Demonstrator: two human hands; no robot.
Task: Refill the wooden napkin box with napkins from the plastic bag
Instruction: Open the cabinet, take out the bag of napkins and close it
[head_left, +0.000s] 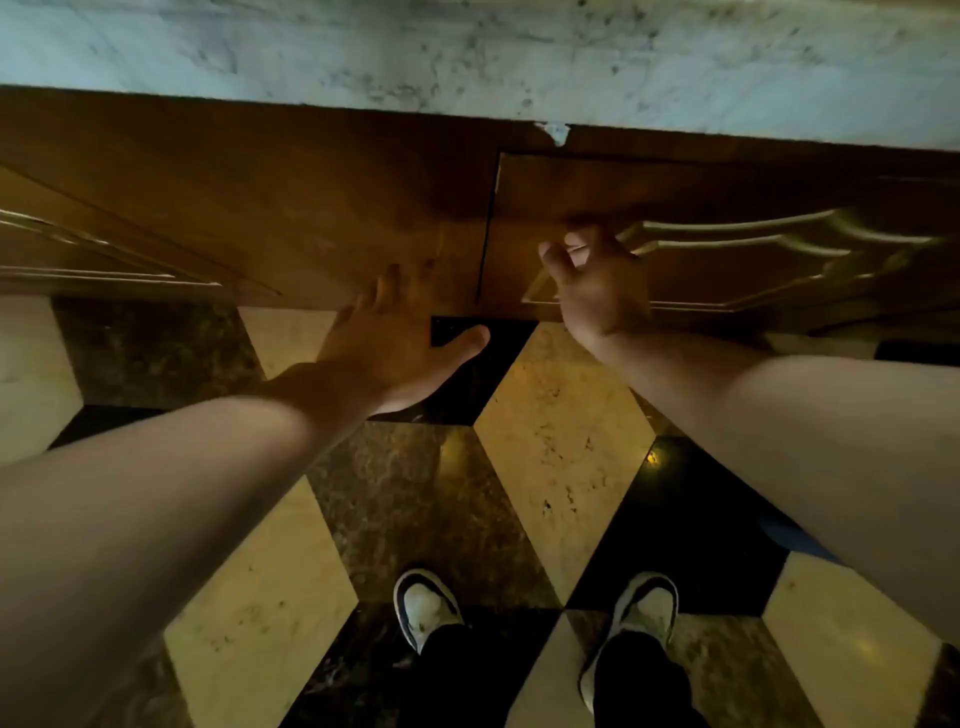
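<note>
Two hands, right hand (597, 291) fingertips blurred against cabinet door (727, 249)

A grey-veined white marble countertop (519, 52) runs across the top, overhanging brown wooden cabinets (311, 208) with raised-panel doors (753, 249). Below lies a polished stone floor (550, 447) of cream, mottled brown and black diamond tiles, dimly lit and glossy.

Head view, aimed steeply downward.
The cabinet front (311, 208), patterned floor (561, 467) and marble counter edge (467, 52) are seen closely from above.
</note>
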